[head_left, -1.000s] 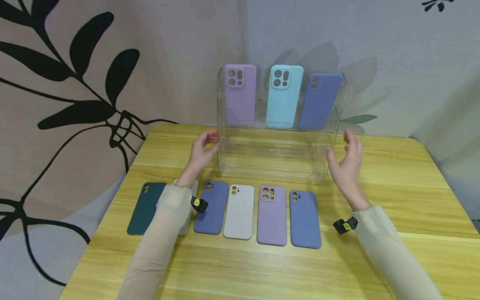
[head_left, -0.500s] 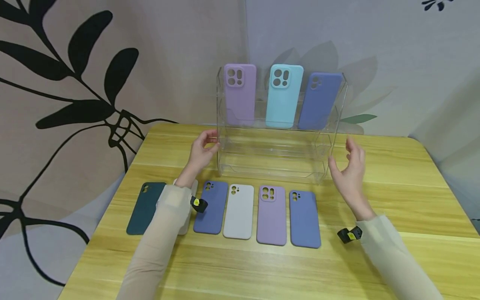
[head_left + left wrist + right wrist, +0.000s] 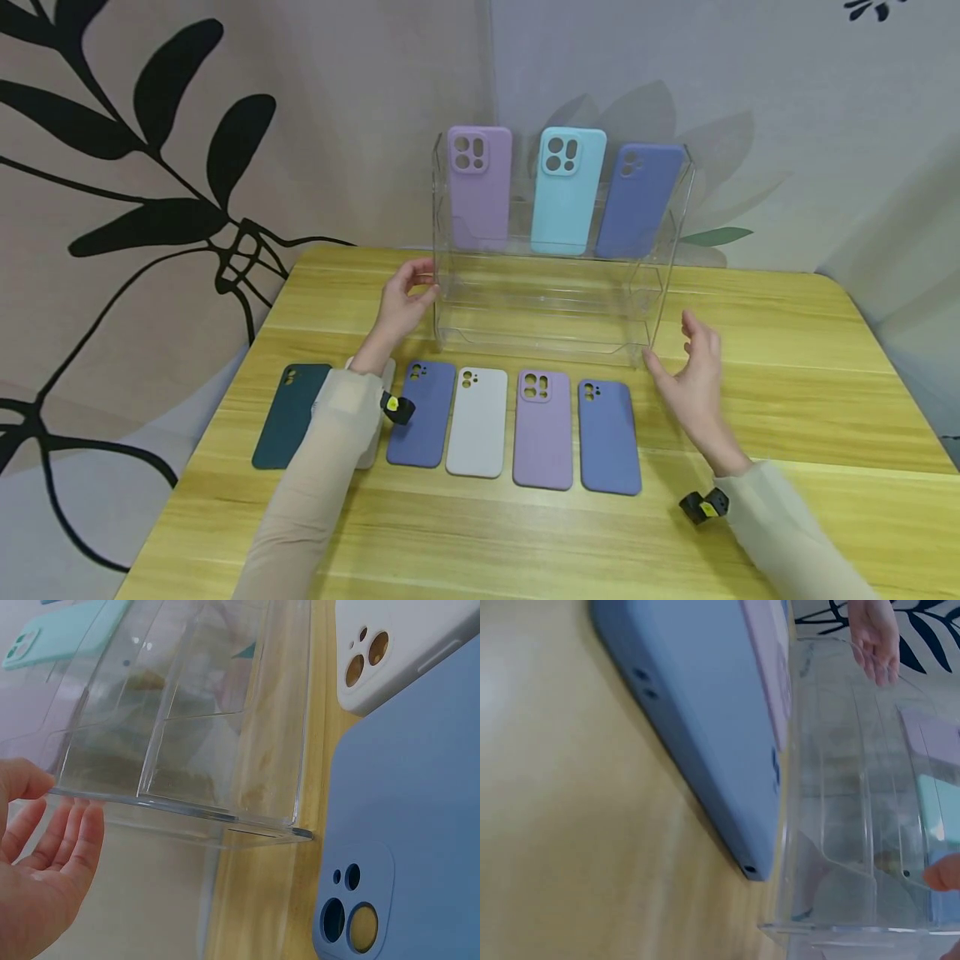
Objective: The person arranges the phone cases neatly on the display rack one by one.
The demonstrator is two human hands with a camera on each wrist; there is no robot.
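A clear acrylic display rack point(image 3: 540, 333) stands on the wooden table. On its upper tier lean a lilac phone case point(image 3: 480, 187), a turquoise phone case point(image 3: 567, 192) and a violet-blue phone case point(image 3: 640, 202). At the rack's left side is my left hand point(image 3: 405, 302), its relaxed fingers point(image 3: 79, 840) against the outside of the side panel and the thumb at the panel's edge. My right hand point(image 3: 693, 387) is beside the lower right front corner, fingers loosely bent and holding nothing. Whether its thumb touches the rack, I cannot tell.
Before the rack lies a row of phone cases: dark green point(image 3: 288, 417), a pale one point(image 3: 372, 450) mostly covered by my left sleeve, blue point(image 3: 420, 417), white point(image 3: 477, 423), lilac point(image 3: 543, 442) and another blue point(image 3: 610, 442). A wall point(image 3: 360, 125) with leaf pattern stands behind.
My right hand has moved down along the rack's right side, toward the table's front. The left hand, the rack and the phone cases stay where they were.
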